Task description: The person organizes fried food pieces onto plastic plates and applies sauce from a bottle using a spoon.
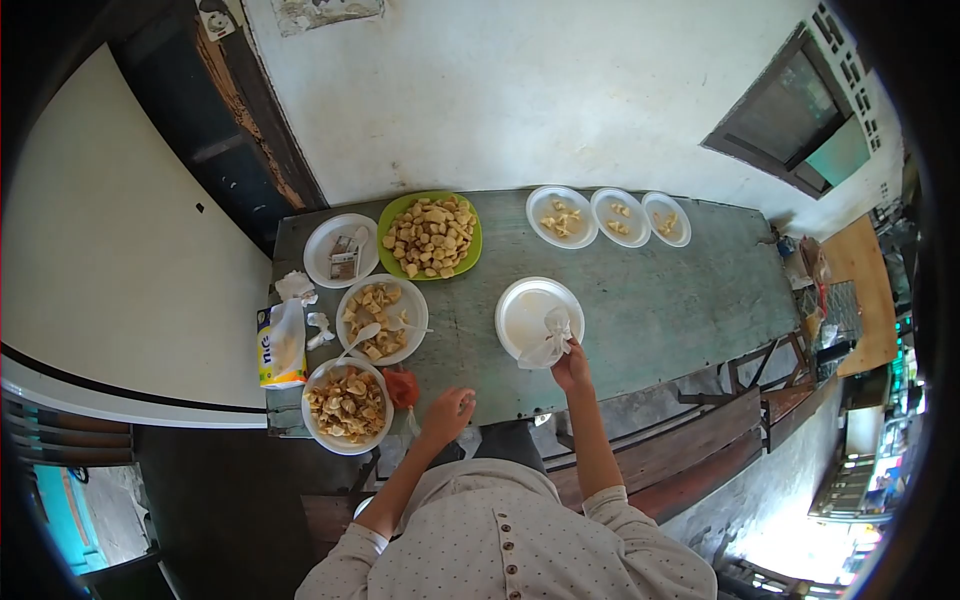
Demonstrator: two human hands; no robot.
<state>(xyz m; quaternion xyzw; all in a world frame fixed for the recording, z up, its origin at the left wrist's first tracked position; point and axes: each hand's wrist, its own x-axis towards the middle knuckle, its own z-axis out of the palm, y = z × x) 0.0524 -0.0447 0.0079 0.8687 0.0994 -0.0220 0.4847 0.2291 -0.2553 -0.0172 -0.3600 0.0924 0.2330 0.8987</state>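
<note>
In front of me on the table lies a white round plate [520,310], which looks like one or more stacked plates. My right hand [572,368] is closed at its near right rim, gripping a crumpled white tissue [548,345] that hangs over the plate. My left hand [449,413] hovers by the table's front edge, fingers loosely bent and apart, with nothing visible in it. Nearest to it are a small red plastic bag [401,388] and a white bowl [346,446] heaped with brown fried snacks [347,402].
A white plate [419,352] holds pale snacks and a white spoon [362,338]. Behind are a green plate [475,250] of snack pieces and a plate with a small packet [345,258]. Several small snack plates [535,205] line the wall; a tissue pack [281,345] lies left.
</note>
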